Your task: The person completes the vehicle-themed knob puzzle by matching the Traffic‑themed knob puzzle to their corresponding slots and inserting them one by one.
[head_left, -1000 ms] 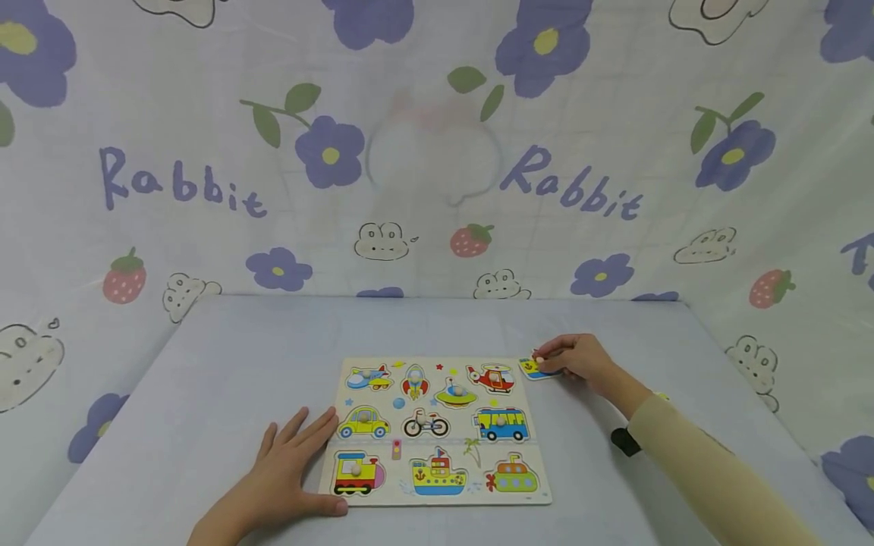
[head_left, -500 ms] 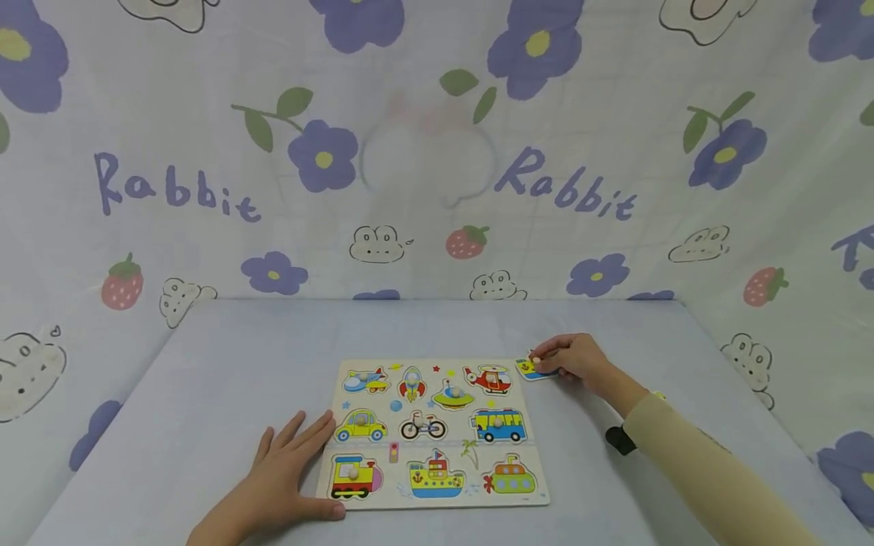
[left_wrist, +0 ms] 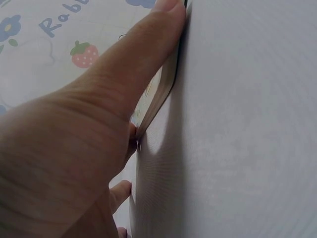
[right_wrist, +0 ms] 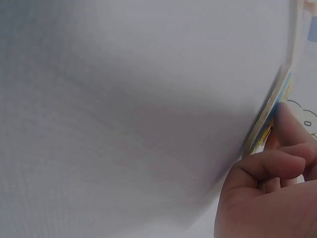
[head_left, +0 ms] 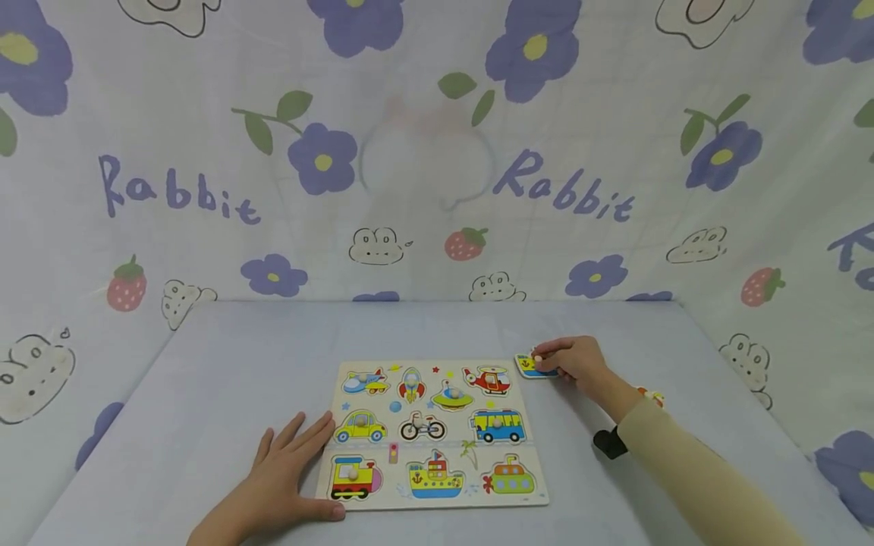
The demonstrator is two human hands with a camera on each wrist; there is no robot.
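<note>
A wooden knob puzzle board [head_left: 464, 497] lies flat, printed with vehicles in their places. My left hand [head_left: 287, 470] is spread at its left side, fingertips at the left edge and thumb along the front left corner. In the left wrist view the thumb [left_wrist: 143, 54] lies along the board's edge. Just beyond the board's back right corner, my right hand [head_left: 576, 364] pinches the boat puzzle piece [head_left: 526, 365] by its small knob. Fingers cover part of that piece. The boat place [head_left: 437, 478] and submarine place [head_left: 514, 479] on the board show pictures without knobs.
Behind my right wrist, a small red and yellow item [head_left: 652, 396] is partly hidden by the sleeve [head_left: 683, 455]. A black object [head_left: 610, 444] shows beneath the same wrist. A printed curtain [head_left: 423, 189] rises along the table's back edge and sides.
My right forearm has shifted slightly left, uncovering more of the red and yellow item. The boat piece stays in my right hand's pinch, nearly in place. My left hand holds its position.
</note>
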